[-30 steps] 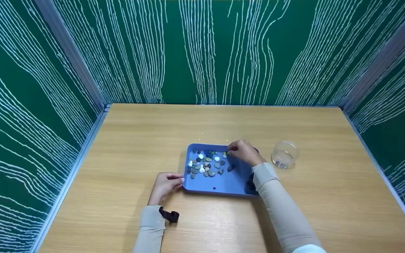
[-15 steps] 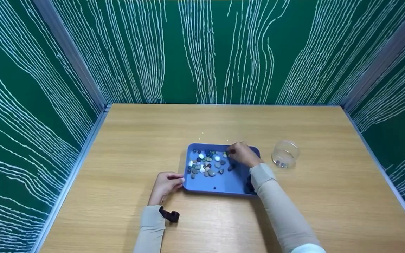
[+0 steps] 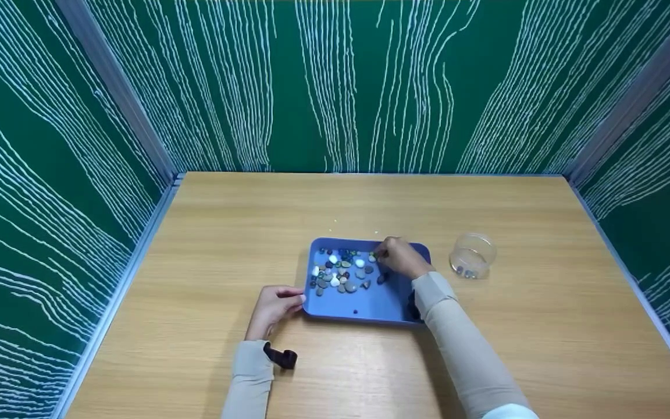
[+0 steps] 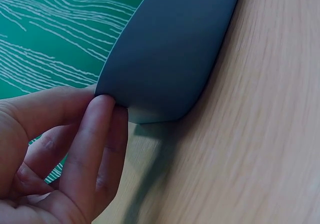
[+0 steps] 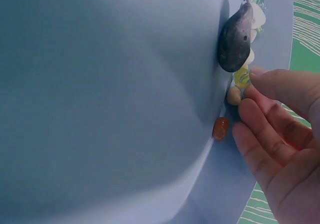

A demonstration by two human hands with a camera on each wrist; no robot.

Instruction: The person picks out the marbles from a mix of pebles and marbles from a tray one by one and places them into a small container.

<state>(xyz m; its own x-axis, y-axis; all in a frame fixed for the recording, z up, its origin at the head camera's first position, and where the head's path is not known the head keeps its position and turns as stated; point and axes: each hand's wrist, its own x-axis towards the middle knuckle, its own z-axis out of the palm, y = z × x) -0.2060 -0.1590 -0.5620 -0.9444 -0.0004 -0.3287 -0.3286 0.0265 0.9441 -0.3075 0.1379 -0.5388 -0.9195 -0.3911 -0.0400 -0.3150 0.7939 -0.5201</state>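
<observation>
Thumb and fingertips of my left hand point(image 3: 274, 308) pinch the left rim of a shallow blue tray point(image 3: 381, 313); the left wrist view shows this hold on the tray's corner point(image 4: 165, 59). My right hand point(image 3: 403, 256) is over the tray's back part, palm partly hidden. In the right wrist view, its thumb and bent fingers point(image 5: 257, 134) come together beside a yellow glass marble point(image 5: 241, 77); whether they pinch it cannot be told. Close by lie a tan pebble point(image 5: 234, 96), an orange-brown bead point(image 5: 220, 128) and a dark stone point(image 5: 235, 39).
Several pebbles and glass marbles, such as a white pebble point(image 3: 335, 280), fill the tray's left half. A clear round container point(image 3: 473, 256) with a few small pieces in it stands right of the tray on the wooden table point(image 3: 242, 233). Patterned green walls point(image 3: 282, 116) surround the table.
My right hand has shifted slightly down and stayed by the marbles at the tray's back. The left hand and the tray have not visibly moved.
</observation>
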